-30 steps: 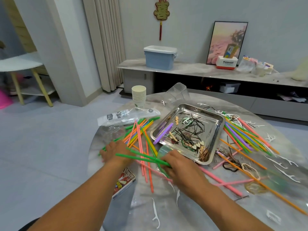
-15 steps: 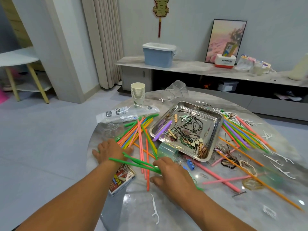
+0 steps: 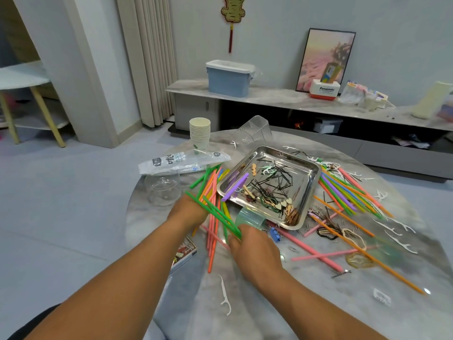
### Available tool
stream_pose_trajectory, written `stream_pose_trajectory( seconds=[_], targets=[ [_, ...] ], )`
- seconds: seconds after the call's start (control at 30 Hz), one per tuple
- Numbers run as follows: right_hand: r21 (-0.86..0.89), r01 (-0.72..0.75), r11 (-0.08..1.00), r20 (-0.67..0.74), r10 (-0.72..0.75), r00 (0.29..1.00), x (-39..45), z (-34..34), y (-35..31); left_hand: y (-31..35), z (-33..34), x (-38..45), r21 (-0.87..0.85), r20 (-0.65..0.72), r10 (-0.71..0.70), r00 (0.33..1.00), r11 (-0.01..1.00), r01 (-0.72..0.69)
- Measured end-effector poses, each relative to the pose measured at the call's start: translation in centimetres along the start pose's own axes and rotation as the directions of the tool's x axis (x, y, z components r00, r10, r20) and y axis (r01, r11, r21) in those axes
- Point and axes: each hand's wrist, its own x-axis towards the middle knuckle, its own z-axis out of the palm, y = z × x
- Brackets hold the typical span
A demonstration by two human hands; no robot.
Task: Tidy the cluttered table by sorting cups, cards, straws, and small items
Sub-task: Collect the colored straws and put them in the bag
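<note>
Several green straws (image 3: 215, 214) lie bunched between both hands at the desk's (image 3: 269, 303) near left; the right hand (image 3: 255, 249) pinches one end, the left hand (image 3: 190, 213) cups the other. Straw-gathering seems underway; next, the loose pink and orange straws (image 3: 212, 231) beneath likely need adding.

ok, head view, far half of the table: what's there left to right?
clear dome lid → stack of paper cups → clear plastic cup on its side → steel tray → colored straw bundle

Round marble table (image 3: 318, 303) under scattered straws (image 3: 343, 192), steel tray (image 3: 311, 190), paper cups (image 3: 199, 133).
</note>
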Motion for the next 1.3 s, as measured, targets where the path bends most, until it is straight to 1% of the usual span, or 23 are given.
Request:
stream_pose_trajectory(
  seconds=[0.03,0.1,0.13,0.2,0.3,0.37,0.47,0.6,0.73,0.83,0.93,0.97,1.07,1.13,1.3],
  targets=[
    [0.019,-0.014,1.0,-0.004,0.014,1.0,0.1,-0.1,0.1,0.1,0.0,0.2,-0.044,0.005,0.003,1.0,0.999,-0.003],
    [0.076,-0.039,0.996,-0.018,0.04,0.999,0.3,-0.3,0.2,0.1,0.0,0.4,-0.078,0.031,-0.045,0.998,0.996,0.048],
    [0.113,-0.049,0.992,-0.032,0.053,0.998,0.4,-0.4,0.3,0.1,0.1,0.5,-0.046,0.035,-0.098,0.995,0.994,0.099],
    [0.193,-0.068,0.979,-0.06,0.08,0.995,0.6,-0.7,0.3,0.4,0.2,0.4,0.082,0.015,-0.162,0.987,0.984,0.16],
    [0.312,-0.091,0.946,-0.089,0.125,0.988,1.1,-1.3,0.4,1.4,1.1,0.7,0.223,-0.064,-0.166,0.984,0.959,0.176],
    [0.355,-0.09,0.931,-0.109,0.137,0.985,1.5,-1.6,0.5,2.1,1.9,0.8,0.288,-0.101,-0.152,0.983,0.941,0.175],
    [0.381,-0.088,0.92,-0.127,0.147,0.981,1.9,-2.1,1.0,3.1,3.2,1.1,0.313,-0.094,-0.161,0.982,0.932,0.183],
    [0.38,-0.083,0.921,-0.146,0.148,0.978,2.2,-2.8,1.6,3.7,4.2,1.8,0.195,-0.048,-0.197,0.979,0.96,0.202],
    [0.382,-0.07,0.922,-0.157,0.139,0.978,2.9,-3.3,2.2,3.8,4.0,2.7,0.076,0.013,-0.193,0.981,0.979,0.192],
    [0.405,-0.071,0.912,-0.149,0.142,0.979,3.2,-3.4,2.4,4.0,3.9,3.3,-0.086,0.012,-0.224,0.974,0.971,0.225],
    [0.417,-0.074,0.906,-0.142,0.145,0.979,3.4,-3.4,2.4,4.3,4.5,4.0,-0.289,0.047,-0.271,0.961,0.918,0.273],
    [0.422,-0.073,0.904,-0.142,0.145,0.979,3.4,-3.4,2.4,4.3,5.0,4.3,-0.329,0.071,-0.288,0.955,0.897,0.295],
    [0.405,-0.079,0.911,-0.15,0.151,0.977,3.5,-3.3,2.1,4.8,6.4,4.3,-0.409,0.163,-0.323,0.932,0.838,0.361],
    [0.4,-0.072,0.914,-0.17,0.151,0.974,3.5,-3.4,1.9,5.4,7.1,3.7,-0.47,0.217,-0.31,0.926,0.798,0.377],
    [0.398,-0.085,0.913,-0.146,0.155,0.977,3.3,-3.5,2.0,6.8,7.2,0.2,-0.571,0.296,-0.297,0.908,0.707,0.418]
  ],
)
